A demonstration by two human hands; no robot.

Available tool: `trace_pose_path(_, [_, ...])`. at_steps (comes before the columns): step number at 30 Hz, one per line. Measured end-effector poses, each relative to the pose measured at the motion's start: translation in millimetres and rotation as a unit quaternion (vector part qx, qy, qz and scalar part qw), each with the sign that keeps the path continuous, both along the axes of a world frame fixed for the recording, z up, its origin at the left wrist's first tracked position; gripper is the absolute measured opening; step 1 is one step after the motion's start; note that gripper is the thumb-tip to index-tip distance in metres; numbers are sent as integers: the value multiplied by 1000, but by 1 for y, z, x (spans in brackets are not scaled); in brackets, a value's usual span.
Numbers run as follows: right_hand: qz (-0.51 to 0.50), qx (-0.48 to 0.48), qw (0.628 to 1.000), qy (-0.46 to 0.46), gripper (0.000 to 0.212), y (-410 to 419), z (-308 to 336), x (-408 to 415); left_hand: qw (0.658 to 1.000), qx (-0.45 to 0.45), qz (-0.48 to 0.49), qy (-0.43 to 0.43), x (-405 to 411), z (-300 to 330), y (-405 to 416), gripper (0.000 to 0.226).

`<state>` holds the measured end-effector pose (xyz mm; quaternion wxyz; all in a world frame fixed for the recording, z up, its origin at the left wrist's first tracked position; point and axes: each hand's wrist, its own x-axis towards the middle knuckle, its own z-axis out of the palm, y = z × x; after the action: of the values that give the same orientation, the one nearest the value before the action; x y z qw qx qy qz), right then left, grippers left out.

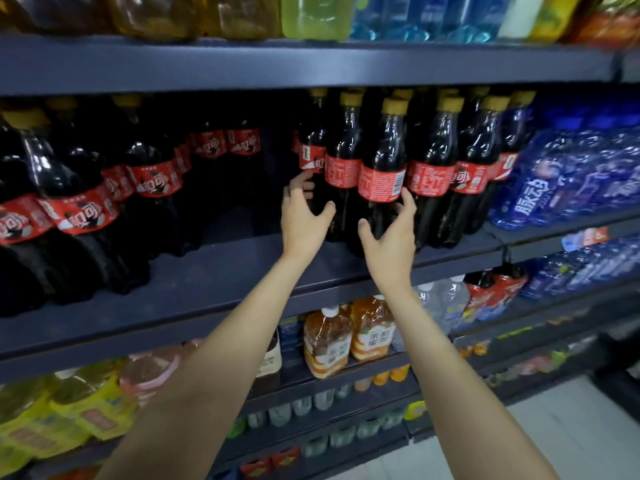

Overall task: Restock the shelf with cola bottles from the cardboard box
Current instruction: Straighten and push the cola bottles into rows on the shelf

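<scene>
Slim cola bottles with yellow caps and red labels stand in a cluster on the middle shelf [242, 271]. My left hand [303, 216] reaches up with fingers spread, its fingertips on the leftmost slim bottle [312, 147] and its thumb toward the bottle beside it [343, 168]. My right hand [389, 233] is spread around the lower part of the front bottle [382, 174], thumb on its left and fingers on its right. Neither hand visibly clasps a bottle. The cardboard box is out of view.
Large cola bottles [79, 209] fill the shelf's left part, with a dark gap [249, 202] between them and the slim ones. Blue drink packs [571, 174] stand to the right. The shelf above [311, 64] hangs just over the caps. Tea bottles [329, 341] sit below.
</scene>
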<state>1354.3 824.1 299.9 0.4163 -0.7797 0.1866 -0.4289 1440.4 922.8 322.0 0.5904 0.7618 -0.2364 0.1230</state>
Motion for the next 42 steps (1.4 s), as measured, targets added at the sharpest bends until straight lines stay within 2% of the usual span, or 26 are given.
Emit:
trace_pose_path(2, [47, 28, 998, -1, 77, -1, 3, -1, 998, -17, -61, 25, -9, 3, 2, 45])
trace_pose_path(4, [42, 29, 999, -4, 76, -2, 3, -3, 988, -7, -143, 56, -21, 7, 2, 45])
trace_pose_path(7, [2, -12, 1000, -7, 75, 0, -1, -10, 977, 15, -201, 71, -37, 9, -5, 65])
trace_pose_path(9, [19, -15, 1000, 4, 79, 4, -2, -18, 982, 22, -177, 61, -43, 10, -12, 74])
trace_pose_path(12, [76, -13, 997, 15, 75, 5, 2, -27, 990, 1, -128, 66, -41, 16, -8, 68])
trace_pose_path(14, [127, -1, 992, 20, 71, 1, 8, -34, 982, -21, -163, 95, -37, 16, 6, 69])
trace_pose_path(16, [233, 34, 971, 39, 72, -2, 15, -36, 971, -37, -207, 112, -31, 16, 26, 68])
trace_pose_path(19, [331, 71, 933, 121, 82, 8, 24, -20, 967, -42, -236, 89, -23, 20, 58, 64])
trace_pose_path(21, [319, 67, 936, 134, 86, 24, 24, 0, 980, -25, -192, 38, -21, 23, 74, 58])
trace_pose_path(23, [265, 59, 955, 121, 87, 47, 21, 21, 996, 11, -71, -48, -18, 19, 91, 50])
trace_pose_path(24, [236, 56, 963, 114, 88, 60, 20, 31, 993, 44, 3, -114, -16, 15, 101, 45])
trace_pose_path(26, [200, 47, 974, 97, 91, 82, 19, 48, 948, 118, 149, -255, -10, 3, 124, 35])
trace_pose_path(28, [182, 27, 979, 90, 94, 100, 22, 65, 898, 138, 254, -331, -4, -3, 149, 31])
trace_pose_path(30, [161, 5, 982, 97, 95, 116, 25, 84, 882, 147, 312, -322, 2, -5, 170, 39])
trace_pose_path(33, [145, -3, 985, 98, 94, 136, 25, 111, 904, 187, 319, -213, 11, -1, 185, 57])
trace_pose_path(35, [145, -1, 985, 91, 93, 145, 24, 127, 910, 227, 299, -176, 17, 3, 183, 70])
trace_pose_path(38, [126, 6, 986, 105, 92, 152, 25, 147, 902, 266, 285, -186, 31, -1, 179, 84])
trace_pose_path(42, [103, -7, 987, 127, 93, 160, 28, 168, 855, 342, 322, -220, 47, -18, 179, 96])
